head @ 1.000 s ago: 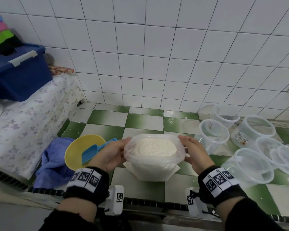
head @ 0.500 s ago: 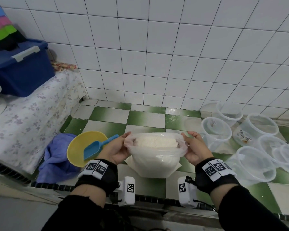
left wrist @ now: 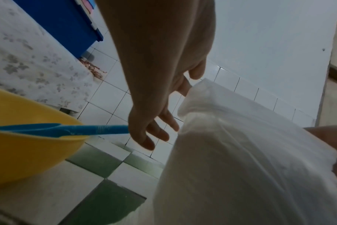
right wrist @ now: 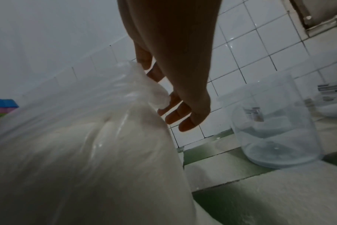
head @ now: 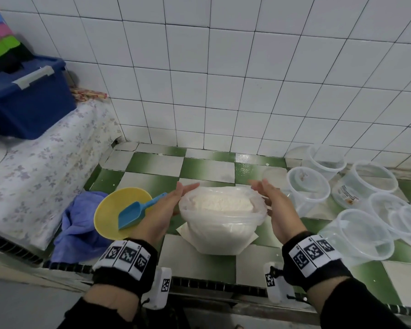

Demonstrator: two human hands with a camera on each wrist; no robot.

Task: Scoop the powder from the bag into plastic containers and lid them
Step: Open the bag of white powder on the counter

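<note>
A clear plastic bag (head: 221, 229) of white powder (head: 222, 202) stands open on the green-and-white tiled counter, its rim rolled down. My left hand (head: 169, 205) is beside the bag's left rim with straight fingers, holding nothing (left wrist: 154, 130). My right hand (head: 269, 198) is beside the right rim, fingers straight and spread (right wrist: 181, 112), close to the rolled plastic (right wrist: 160, 97). A blue scoop (head: 138, 211) lies in a yellow bowl (head: 109, 214) left of the bag. Several empty clear plastic containers (head: 307, 186) stand to the right.
A blue cloth (head: 78, 229) lies left of the bowl. A floral-covered surface (head: 33, 162) with a blue storage box (head: 26, 103) is at far left. White tiled wall (head: 223, 79) runs behind. Loose clear lids (head: 406, 219) lie at far right.
Both hands have let go of the bag's rolled rim and opened, now hovering beside it. The bag stays on the counter.
</note>
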